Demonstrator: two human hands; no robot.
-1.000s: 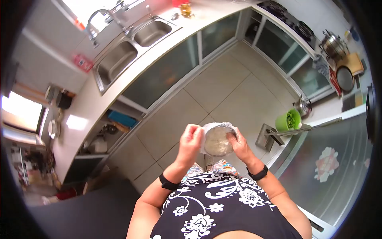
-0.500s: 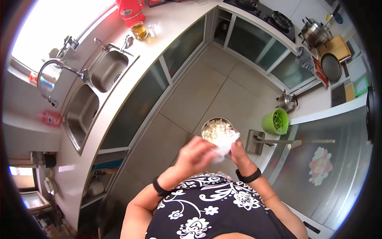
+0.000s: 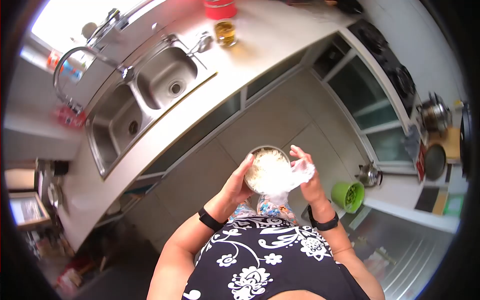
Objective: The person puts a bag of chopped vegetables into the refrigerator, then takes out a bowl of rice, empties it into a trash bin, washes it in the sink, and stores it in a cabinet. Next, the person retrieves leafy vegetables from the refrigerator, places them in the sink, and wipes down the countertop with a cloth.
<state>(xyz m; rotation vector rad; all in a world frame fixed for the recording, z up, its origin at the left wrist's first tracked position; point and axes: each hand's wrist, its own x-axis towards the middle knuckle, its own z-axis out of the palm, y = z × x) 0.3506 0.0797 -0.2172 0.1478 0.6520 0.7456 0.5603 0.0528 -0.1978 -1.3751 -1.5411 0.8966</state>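
One round bowl is sitting in the left hand, held up in front of the patterned top, over the tiled floor and clear of the desk. From my distant seat I am seeing pale, crumbly contents filling it close to the rim, with crumpled, translucent film spreading across its near right edge and lying against the right hand. I am judging the bowl to be stiff and moderately weighty, its wall perhaps slick, so I am favouring a wide hold low on the side, mouth level, because the loose bits could spill. The film I am reckoning very light, limp and clingy, best taken by a free edge. The left hand is clasping the bowl's side, thumb lying along the rim, fingers largely hiding beneath. The right hand is pointing away from the body, fingers mostly extended; whether it is pinching the film, I am not managing to tell. Both forearms are angling inward.
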